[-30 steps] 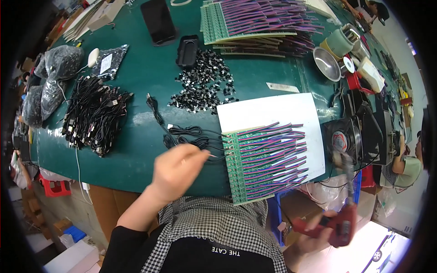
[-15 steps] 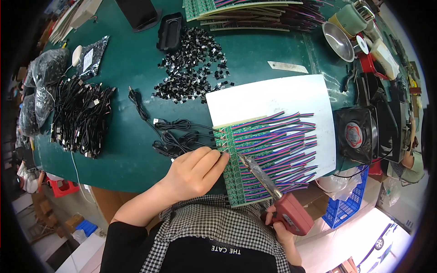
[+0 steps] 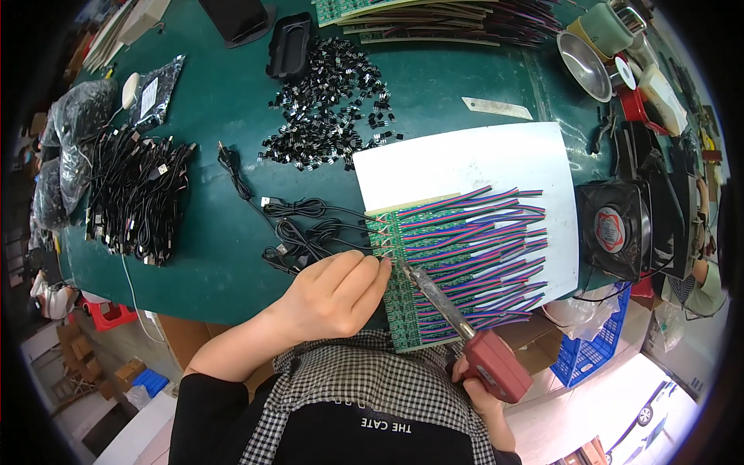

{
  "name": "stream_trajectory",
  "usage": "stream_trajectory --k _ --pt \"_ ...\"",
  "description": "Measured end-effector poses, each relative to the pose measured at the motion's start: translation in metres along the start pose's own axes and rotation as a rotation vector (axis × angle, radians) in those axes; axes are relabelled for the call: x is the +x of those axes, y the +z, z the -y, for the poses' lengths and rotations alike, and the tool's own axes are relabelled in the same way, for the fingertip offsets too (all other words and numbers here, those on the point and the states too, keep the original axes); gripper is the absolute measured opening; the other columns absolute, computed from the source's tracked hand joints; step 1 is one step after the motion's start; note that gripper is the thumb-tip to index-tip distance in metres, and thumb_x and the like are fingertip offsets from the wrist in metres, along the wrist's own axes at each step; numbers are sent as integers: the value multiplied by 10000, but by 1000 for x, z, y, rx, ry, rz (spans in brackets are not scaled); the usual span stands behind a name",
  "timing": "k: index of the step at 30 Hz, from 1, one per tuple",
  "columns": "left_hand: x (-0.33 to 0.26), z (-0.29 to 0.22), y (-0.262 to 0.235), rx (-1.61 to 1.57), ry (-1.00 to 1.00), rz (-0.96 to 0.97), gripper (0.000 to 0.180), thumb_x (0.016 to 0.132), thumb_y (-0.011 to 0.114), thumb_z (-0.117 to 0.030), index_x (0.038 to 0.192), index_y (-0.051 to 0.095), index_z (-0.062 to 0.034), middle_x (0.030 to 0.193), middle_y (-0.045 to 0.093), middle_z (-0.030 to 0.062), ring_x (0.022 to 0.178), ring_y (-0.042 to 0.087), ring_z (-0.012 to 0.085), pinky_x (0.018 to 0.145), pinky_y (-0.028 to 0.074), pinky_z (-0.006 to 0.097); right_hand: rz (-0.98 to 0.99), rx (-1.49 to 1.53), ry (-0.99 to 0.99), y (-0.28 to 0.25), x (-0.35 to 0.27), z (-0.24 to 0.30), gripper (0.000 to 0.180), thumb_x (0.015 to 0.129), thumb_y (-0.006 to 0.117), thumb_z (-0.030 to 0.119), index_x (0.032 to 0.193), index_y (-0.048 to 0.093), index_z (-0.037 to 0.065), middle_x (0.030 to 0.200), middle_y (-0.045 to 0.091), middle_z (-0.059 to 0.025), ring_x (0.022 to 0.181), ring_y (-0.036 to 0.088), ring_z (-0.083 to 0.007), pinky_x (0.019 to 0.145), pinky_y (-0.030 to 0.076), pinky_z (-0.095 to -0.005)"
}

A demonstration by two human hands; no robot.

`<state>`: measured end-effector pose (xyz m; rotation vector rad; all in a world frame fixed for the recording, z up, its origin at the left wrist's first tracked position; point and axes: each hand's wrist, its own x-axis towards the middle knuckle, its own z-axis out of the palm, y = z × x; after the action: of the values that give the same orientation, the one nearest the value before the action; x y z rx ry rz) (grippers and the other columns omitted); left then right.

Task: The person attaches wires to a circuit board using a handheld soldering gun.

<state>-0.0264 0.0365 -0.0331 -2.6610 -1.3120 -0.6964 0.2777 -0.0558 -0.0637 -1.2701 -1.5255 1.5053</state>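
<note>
A green circuit board panel (image 3: 403, 310) lies near the table's front edge, with rows of striped ribbon wires (image 3: 496, 240) spreading right from it. Black USB cables (image 3: 310, 232) reach its upper left edge, where their thin wires meet the board. At that edge my left hand (image 3: 337, 294) is closed in a pinch on the wire end of a cable, mostly hidden by the fingers. My right hand (image 3: 482, 394) grips the dark red handle of a soldering gun (image 3: 496, 364). Its metal tip points up and left, at the board just right of my left fingertips.
White paper (image 3: 465, 159) lies under the board. Small black components (image 3: 333, 108) are heaped beyond it, and bundled black cables (image 3: 139, 194) lie at the left. A fan (image 3: 612, 229) stands at the right, a metal bowl (image 3: 583, 66) behind it. More wired boards (image 3: 434, 23) are stacked at the back.
The whole view has shifted slightly. Both hands keep nearly the same pose, with the soldering gun's tip still close to my left fingertips at the board's edge.
</note>
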Motion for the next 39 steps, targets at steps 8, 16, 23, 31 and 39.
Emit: stream_trajectory --k 8,16,23,31,39 --pt "0 0 0 1 9 2 262 647 643 -42 890 673 53 838 587 82 762 597 183 628 532 249 -78 -23 -39 -1 -7 -9 660 746 788 307 1200 532 -98 744 674 -90 625 661 -198 614 514 -282" --pt "1 0 -1 -5 6 9 269 644 638 -37 891 669 62 832 584 86 752 593 183 603 523 246 -24 98 -32 5 2 0 701 734 777 171 1293 441 -87 775 685 -106 578 648 -180 610 523 -297" --pt "1 1 0 0 20 2 276 635 642 -30 891 665 72 815 571 84 733 582 176 584 514 234 -64 81 13 7 8 13 555 643 741 67 1146 556 -75 674 653 -79 577 629 -161 592 493 -262" --pt "1 0 0 -10 16 3 259 647 646 -25 888 666 67 815 570 83 730 581 171 584 512 232 -79 115 131 6 10 22 473 591 702 31 1043 607 -69 656 643 -51 574 604 -144 578 468 -250" --pt "2 0 -1 -6 12 9 257 649 651 -27 892 668 55 819 568 82 740 586 179 593 520 238 -113 12 -6 6 -5 -2 676 610 768 98 1213 521 -85 722 676 -79 635 673 -167 637 528 -277"
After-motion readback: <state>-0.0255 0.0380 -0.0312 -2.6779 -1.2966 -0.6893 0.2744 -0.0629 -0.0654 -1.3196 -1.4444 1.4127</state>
